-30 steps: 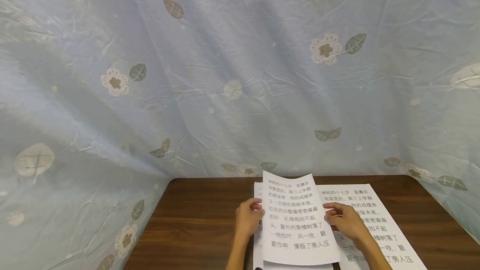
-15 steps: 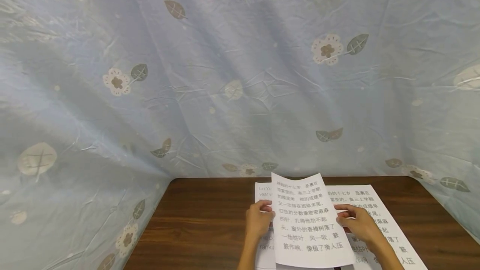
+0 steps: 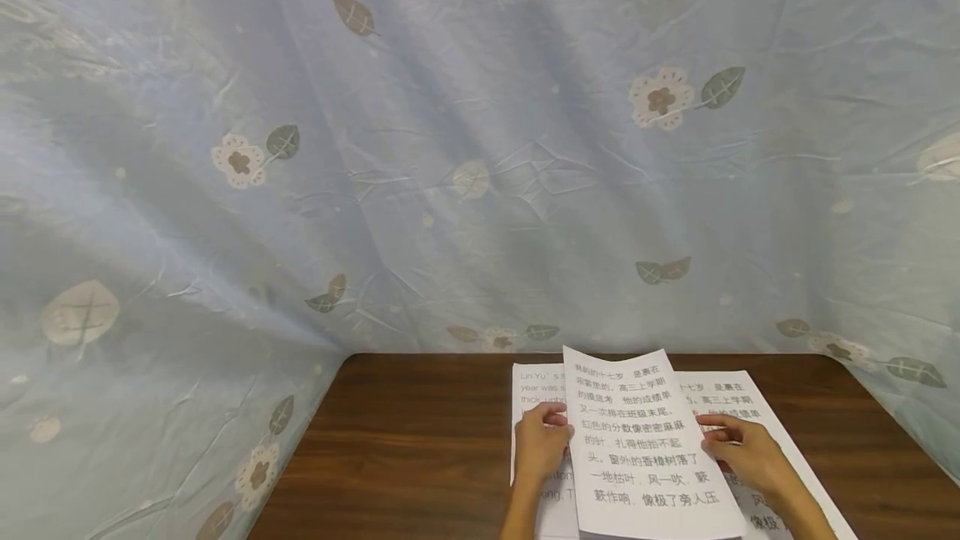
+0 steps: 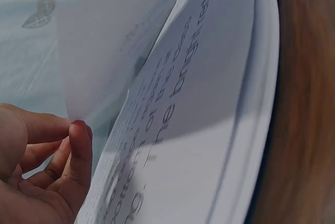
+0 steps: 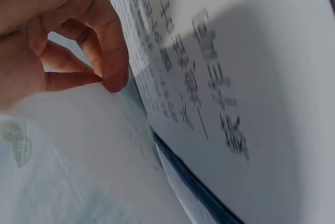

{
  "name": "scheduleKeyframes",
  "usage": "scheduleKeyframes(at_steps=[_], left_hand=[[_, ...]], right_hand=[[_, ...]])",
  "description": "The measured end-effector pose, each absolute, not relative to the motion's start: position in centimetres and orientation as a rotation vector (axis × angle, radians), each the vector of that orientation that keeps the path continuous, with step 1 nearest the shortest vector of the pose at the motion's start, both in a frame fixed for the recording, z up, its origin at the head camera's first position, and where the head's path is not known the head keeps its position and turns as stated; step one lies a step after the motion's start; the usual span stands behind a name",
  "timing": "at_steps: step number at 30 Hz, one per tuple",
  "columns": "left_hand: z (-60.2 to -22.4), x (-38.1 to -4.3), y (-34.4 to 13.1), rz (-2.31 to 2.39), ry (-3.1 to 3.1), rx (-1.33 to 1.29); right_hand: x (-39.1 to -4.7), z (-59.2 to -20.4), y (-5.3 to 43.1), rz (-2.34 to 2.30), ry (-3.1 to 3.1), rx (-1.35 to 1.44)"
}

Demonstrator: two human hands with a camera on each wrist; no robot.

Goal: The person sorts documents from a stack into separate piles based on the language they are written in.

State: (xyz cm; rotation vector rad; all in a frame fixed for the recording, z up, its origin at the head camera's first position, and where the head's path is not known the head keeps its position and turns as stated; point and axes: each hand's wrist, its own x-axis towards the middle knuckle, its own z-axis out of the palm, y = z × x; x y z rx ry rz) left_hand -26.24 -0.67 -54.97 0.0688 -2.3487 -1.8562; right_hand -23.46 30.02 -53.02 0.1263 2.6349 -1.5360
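In the head view you are holding a printed sheet between your hands, the left hand pinching one long edge and the right hand pinching the other. Gripping opposite sides is probably keeping the sheet spread and clear of what is lying beneath. English-printed pages are showing under your left hand, and Chinese-printed pages under your right, both resting on the table. The frame is cutting off their near ends, and the sheet is hiding where they are meeting.

In the left wrist view your thumb and a finger are closing on the sheet's edge, the other fingers bending loosely; the English lettering beside them is foreshortening beyond easy reading.

In the right wrist view your thumb and a fingertip are nipping the opposite edge. A dark strip is running beyond your fingers, but you aren't getting enough detail to identify it.
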Motion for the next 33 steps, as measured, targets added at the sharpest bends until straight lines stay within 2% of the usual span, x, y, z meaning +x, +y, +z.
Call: scheduleKeyframes(at_steps=[33], left_hand=[[-55.2, -25.3, 7.1, -2.0, -2.336, 0.145]], right_hand=[[-23.1, -53.5, 38.6, -1.491, 2.535, 0.189]])
